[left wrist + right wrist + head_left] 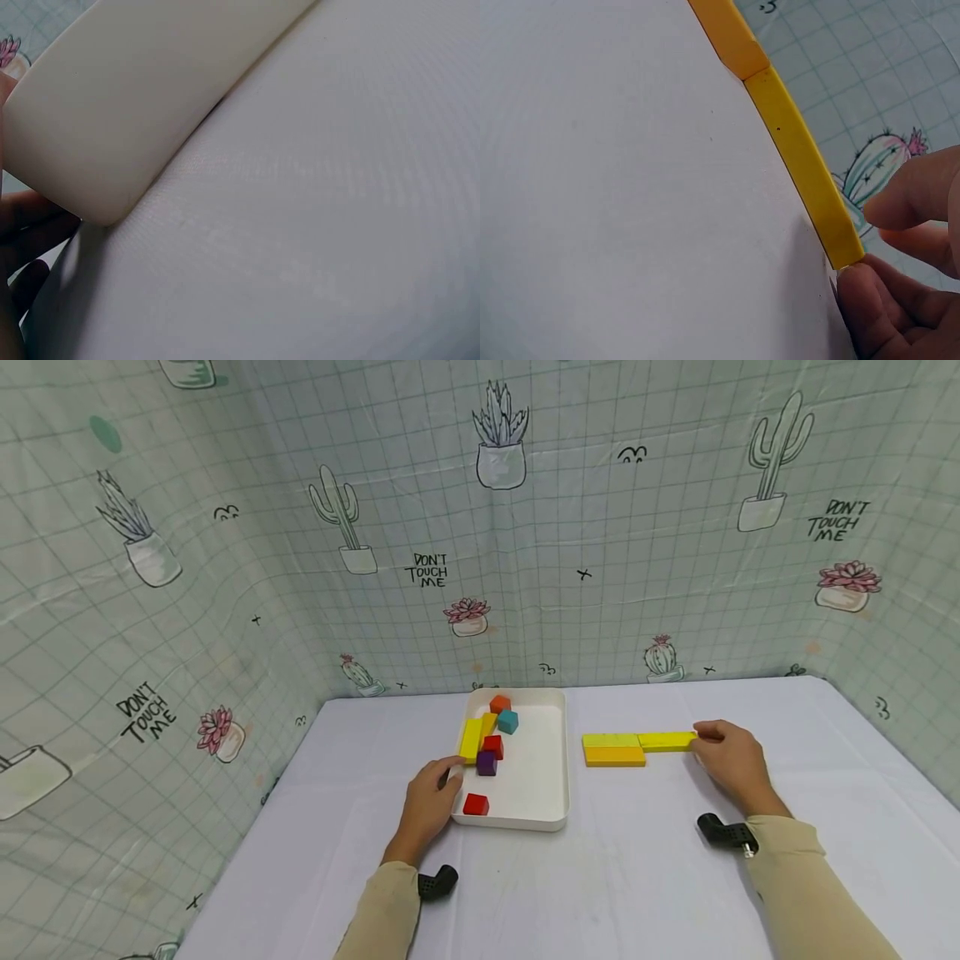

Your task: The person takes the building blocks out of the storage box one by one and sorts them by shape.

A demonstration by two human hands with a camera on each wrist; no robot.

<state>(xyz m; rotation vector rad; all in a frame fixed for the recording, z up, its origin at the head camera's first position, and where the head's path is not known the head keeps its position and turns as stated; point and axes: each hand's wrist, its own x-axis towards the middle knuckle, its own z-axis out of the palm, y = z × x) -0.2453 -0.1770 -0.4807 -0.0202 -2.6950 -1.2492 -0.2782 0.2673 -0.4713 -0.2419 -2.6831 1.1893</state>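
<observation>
At the left wall of a white tray (531, 793), my left hand (429, 800) grips the rim near the front corner. In the left wrist view its fingers curl round the corner of the tray (112, 112), partly hidden by the wall. Outside the tray, to its right, my right hand (733, 765) pinches the far right end of a long yellow block (667, 742), thumb and fingertips at its end in the right wrist view. The other end of this block meets more yellow block (615, 757), whose orange-yellow side juts slightly forward.
Inside the tray, along its left half, lie two yellow blocks (470, 741), an orange-red cube (500, 703), a teal cube (507, 722), a purple cube (487, 764) and two red cubes (476, 804). A white cloth (600, 893) covers the table; a printed curtain (570, 527) hangs behind.
</observation>
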